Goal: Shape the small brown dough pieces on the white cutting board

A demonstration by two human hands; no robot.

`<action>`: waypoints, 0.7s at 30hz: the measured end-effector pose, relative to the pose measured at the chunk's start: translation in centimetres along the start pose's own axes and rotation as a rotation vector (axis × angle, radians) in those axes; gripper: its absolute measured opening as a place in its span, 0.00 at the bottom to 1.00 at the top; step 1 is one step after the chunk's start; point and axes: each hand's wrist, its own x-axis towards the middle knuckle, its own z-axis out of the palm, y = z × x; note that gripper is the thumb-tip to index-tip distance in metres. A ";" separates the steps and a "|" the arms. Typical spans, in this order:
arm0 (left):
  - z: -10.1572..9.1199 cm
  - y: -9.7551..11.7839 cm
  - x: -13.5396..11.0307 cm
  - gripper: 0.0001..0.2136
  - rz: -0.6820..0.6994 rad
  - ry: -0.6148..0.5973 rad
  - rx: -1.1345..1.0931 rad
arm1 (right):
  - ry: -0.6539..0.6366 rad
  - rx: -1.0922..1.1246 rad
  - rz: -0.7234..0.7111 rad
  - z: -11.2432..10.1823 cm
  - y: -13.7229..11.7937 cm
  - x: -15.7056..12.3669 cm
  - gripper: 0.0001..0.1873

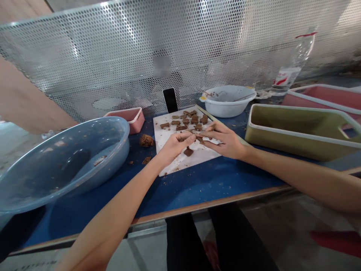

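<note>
Head view, left hand [175, 145], right hand [225, 141] on board [204, 154], bowl [113, 160] left, tray [296, 146] right

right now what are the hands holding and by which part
One small brown piece, its left end pinched by the left hand, its right end by the right hand, over the white board.

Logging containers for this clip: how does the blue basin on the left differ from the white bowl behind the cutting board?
The blue basin is see-through; the white bowl is opaque. The basin looks far wider and sits at the near left, the bowl at the back by the mesh screen. The bowl seems to hold a thin utensil; the basin only brown scraps. Both are round and open-topped.
</note>
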 end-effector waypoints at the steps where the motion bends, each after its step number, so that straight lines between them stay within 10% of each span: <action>1: 0.0 0.1 0.0 0.23 0.009 0.013 0.007 | 0.003 -0.003 0.005 0.0 0.0 0.0 0.21; 13: -0.1 -0.5 0.0 0.21 -0.080 0.065 0.015 | -0.115 -0.042 0.105 0.0 -0.1 -0.2 0.25; 21: -0.3 0.1 0.2 0.21 0.115 0.147 0.291 | -0.051 -0.134 0.094 -0.1 -0.2 0.3 0.04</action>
